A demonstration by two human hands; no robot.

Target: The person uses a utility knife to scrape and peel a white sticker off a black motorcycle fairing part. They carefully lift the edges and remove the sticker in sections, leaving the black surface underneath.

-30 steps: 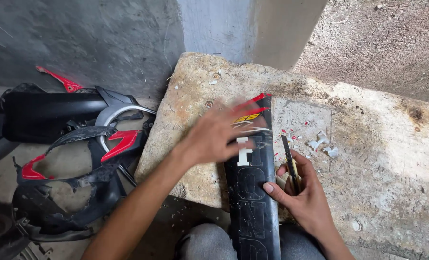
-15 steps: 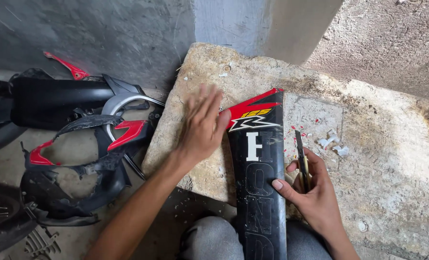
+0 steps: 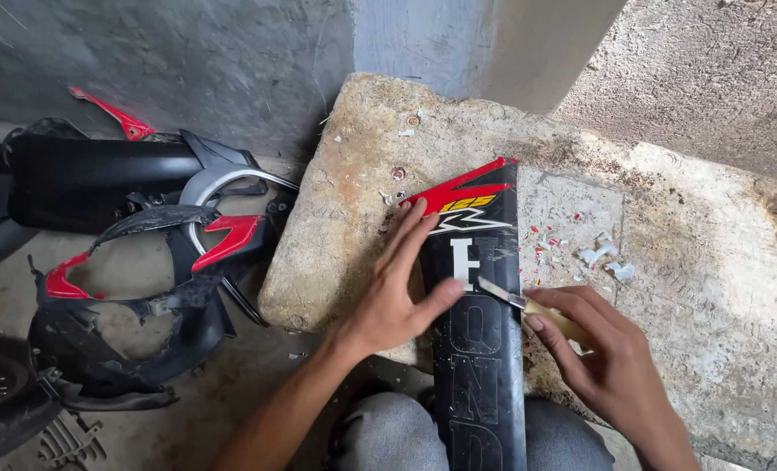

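Stone slab (image 3: 711,288) against concrete wall (image 3: 188,61)

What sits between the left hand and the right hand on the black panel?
Head view: the blade of the knife in the right hand lies on the black panel, beside the left hand thumb.

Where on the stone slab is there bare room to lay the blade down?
Free: the stone slab right of the sticker scraps, and its far-left corner above the left hand. Crowded: the black panel, where the right hand holds the blade.
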